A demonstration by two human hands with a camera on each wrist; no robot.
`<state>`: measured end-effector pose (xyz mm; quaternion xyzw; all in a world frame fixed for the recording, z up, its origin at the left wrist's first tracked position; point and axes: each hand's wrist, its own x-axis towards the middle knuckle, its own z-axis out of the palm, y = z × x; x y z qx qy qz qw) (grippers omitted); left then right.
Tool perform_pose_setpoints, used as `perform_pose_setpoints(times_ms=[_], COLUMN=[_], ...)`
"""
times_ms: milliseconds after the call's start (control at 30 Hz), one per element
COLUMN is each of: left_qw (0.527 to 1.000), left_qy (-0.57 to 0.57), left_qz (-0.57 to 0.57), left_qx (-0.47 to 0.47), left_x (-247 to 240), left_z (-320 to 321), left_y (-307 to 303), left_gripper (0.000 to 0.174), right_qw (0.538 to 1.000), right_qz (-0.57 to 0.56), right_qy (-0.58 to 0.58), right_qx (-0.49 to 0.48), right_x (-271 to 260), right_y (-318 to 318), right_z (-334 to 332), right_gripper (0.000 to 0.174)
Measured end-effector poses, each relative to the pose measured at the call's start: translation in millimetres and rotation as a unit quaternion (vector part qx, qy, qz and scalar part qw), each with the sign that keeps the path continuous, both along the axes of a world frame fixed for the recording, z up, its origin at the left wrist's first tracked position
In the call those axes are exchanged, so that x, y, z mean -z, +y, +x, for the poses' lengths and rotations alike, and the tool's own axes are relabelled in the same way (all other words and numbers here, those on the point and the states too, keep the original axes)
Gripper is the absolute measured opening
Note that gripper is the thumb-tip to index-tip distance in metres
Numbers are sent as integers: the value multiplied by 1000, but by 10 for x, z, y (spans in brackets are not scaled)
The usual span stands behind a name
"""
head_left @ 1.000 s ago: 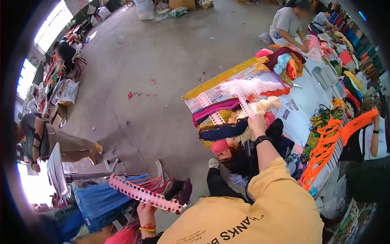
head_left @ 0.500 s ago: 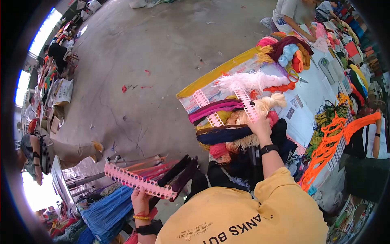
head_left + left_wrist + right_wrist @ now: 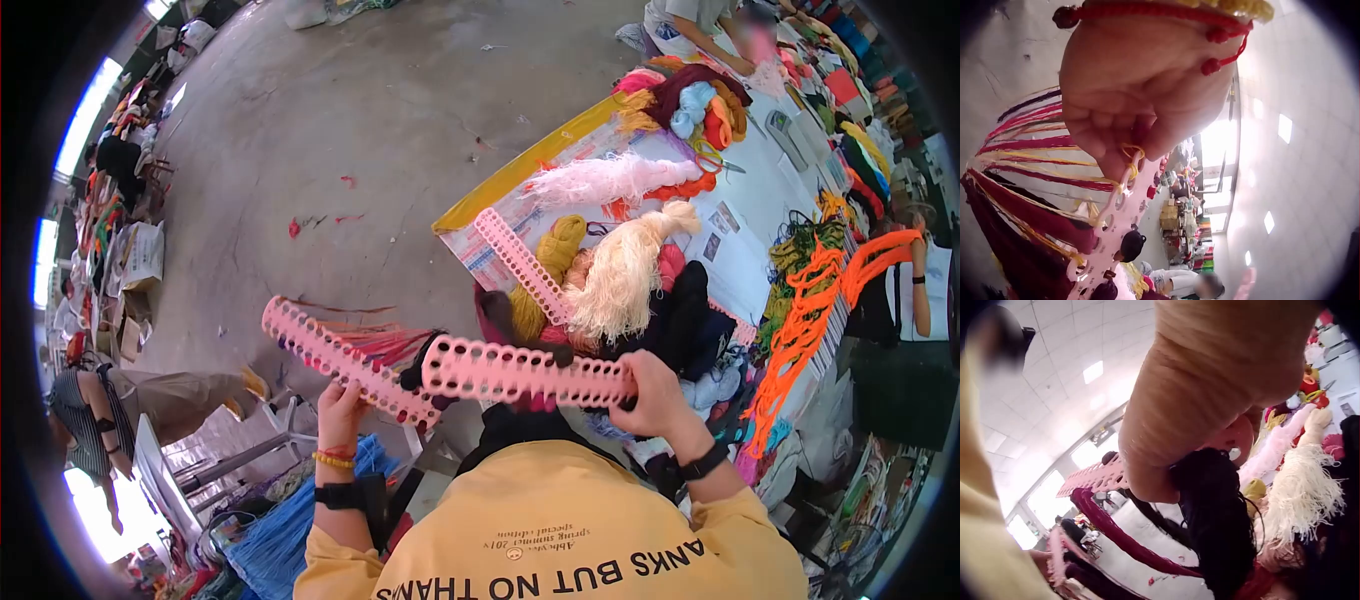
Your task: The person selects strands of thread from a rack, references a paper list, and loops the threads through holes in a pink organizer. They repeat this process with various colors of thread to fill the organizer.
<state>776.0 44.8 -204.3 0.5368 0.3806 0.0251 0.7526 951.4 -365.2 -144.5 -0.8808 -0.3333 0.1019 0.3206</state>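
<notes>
My left hand [image 3: 342, 408] pinches the edge of a pink perforated strip [image 3: 330, 352]; in the left wrist view, threads in red, maroon and yellow hang from this strip [image 3: 1124, 215]. With fingers curled round its end, my right hand [image 3: 655, 395] holds a second pink perforated strip [image 3: 520, 375] above the floor and table edge. Dark navy yarn [image 3: 1216, 519] and a magenta skein [image 3: 1129, 544] hang from that second strip in the right wrist view. The two strips overlap in the head view, the right one in front.
On the table [image 3: 470, 205] lie a third pink strip [image 3: 515, 258], cream yarn [image 3: 625, 270], pale pink yarn [image 3: 610, 182], scissors [image 3: 732, 167] and orange yarn [image 3: 800, 330]. Blue yarn [image 3: 290, 525] hangs by a metal frame at lower left. Other people are at the sides.
My right hand has lifted its strip with the dark and magenta yarn off the table and brought it toward the left one. My left hand and its strip have risen slightly.
</notes>
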Motion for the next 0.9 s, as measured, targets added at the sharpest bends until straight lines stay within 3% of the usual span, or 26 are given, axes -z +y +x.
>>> perform_pose_setpoints(times_ms=[167, 300, 467, 700, 800, 900], left_qw=[995, 974, 964, 960, 936, 910], left_qy=[26, 18, 30, 4, 50, 128], left_qz=[-5, 11, -63, -99, -104, 73], left_qx=[92, 226, 257, 260, 333, 388], left_x=[-15, 552, 824, 957, 1084, 1119], left_z=[841, 1482, 2196, 2605, 2727, 2685], left_y=[-314, -596, -1331, -2238, -2322, -2092], left_gripper=[15, 19, 17, 17, 30, 58], right_qw=[998, 994, 993, 995, 995, 994], right_qz=[2, -19, -54, -39, -43, -57], right_qy=[43, 82, 91, 89, 90, 89], right_qx=[-46, -70, -49, -18, -18, -26], right_x=[-580, -884, -1087, -1063, -985, -888], right_y=[-11, -57, -163, -186, -148, -122], right_z=[-180, -247, -303, -203, -118, 16], right_gripper=[43, 44, 43, 43, 44, 44])
